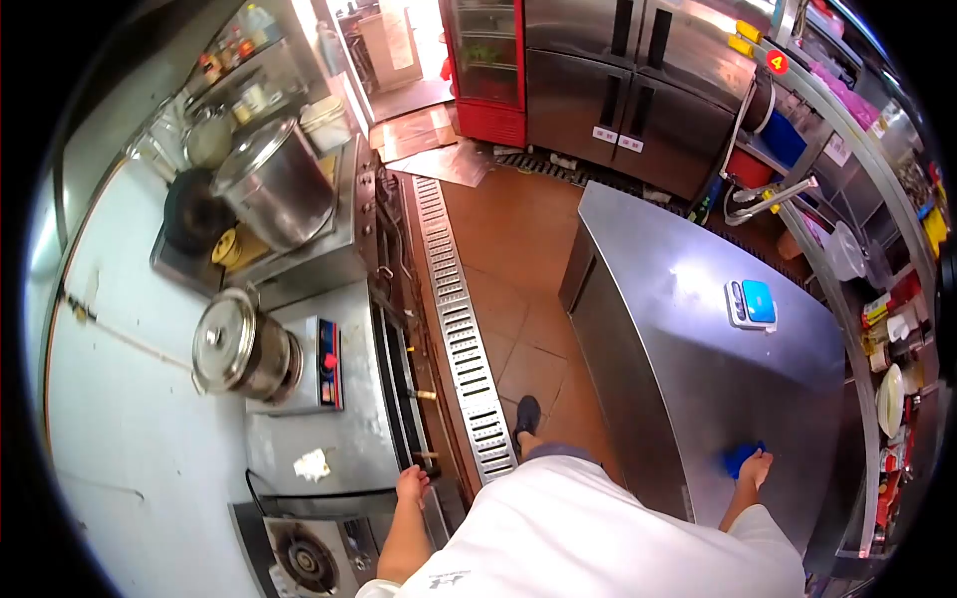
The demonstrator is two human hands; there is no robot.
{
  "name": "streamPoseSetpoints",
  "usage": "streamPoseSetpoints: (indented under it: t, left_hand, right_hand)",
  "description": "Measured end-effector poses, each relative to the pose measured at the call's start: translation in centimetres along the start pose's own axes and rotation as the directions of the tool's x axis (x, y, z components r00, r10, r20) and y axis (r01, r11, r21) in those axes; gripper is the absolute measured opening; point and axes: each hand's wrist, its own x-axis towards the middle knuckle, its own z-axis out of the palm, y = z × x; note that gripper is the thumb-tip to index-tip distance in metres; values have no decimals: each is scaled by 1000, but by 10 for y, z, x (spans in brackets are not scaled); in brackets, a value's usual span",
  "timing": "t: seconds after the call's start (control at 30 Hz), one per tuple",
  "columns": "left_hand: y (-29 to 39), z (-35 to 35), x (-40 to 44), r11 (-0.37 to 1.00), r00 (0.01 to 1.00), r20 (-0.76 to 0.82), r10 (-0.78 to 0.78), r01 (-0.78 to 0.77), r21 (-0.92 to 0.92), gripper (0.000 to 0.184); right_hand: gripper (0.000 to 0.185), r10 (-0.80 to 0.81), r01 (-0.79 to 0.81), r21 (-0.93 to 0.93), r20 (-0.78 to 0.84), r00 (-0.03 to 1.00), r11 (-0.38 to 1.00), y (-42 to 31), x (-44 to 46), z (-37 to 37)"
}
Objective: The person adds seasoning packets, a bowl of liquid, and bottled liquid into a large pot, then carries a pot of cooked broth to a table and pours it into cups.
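Observation:
My right hand [758, 469] is closed on a blue cloth [737, 459], which lies against the steel worktop [653, 334] on the right. Beside the stove counter on the left hangs my left hand [413, 484], its fingers loosely bent and slightly apart with nothing in them. A small kitchen scale [752, 304] with a blue plate rests farther up the worktop, apart from my right hand. On the counter nearest my left hand lies a crumpled white cloth or paper [312, 464].
A lidded pot [239, 344] stands on a cooker at left, behind it a tall stockpot [277, 184]. A gas burner [306, 558] sits near the bottom. A metal drain grate [464, 339] runs along the tiled floor. Steel fridges [623, 95] line the back; loaded shelves [865, 399] stand right.

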Motion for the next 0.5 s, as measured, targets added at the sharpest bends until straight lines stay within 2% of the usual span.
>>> streamPoseSetpoints:
  t: [0.13, 0.2, 0.23, 0.3, 0.37, 0.43, 0.47, 0.5]
  left_hand:
    - [41, 35, 23, 988, 995, -19, -102, 104, 117, 21]
    - [58, 50, 37, 989, 994, -18, -111, 113, 94, 21]
    - [65, 55, 37, 990, 993, -28, -113, 115, 81, 21]
    - [78, 61, 38, 989, 990, -34, -139, 140, 37, 18]
    - [91, 66, 48, 989, 988, -25, -149, 149, 7, 15]
    - [114, 65, 68, 997, 998, 30, 60, -61, 42, 18]
    - [149, 74, 62, 988, 989, 1, 149, -149, 33, 22]
    - [184, 73, 59, 963, 962, 40, 269, -268, -17, 21]
  right_hand:
    - [27, 95, -100, -71, -74, 993, 992, -41, 10, 50]
    - [28, -132, 116, -98, -176, 975, 988, -45, 44, 80]
    - [28, -120, 101, -110, -172, 978, 989, -54, 47, 85]
    - [28, 0, -1, -18, -52, 999, 1000, -123, 58, 59]
    - [30, -144, 138, -171, -20, 989, 976, -152, 88, 68]
    - [34, -318, 322, -150, 54, 947, 935, -163, 112, 113]
    - [37, -423, 430, -62, 99, 901, 901, -186, 128, 116]
    - [45, -482, 532, -130, 287, 828, 836, -199, 139, 126]
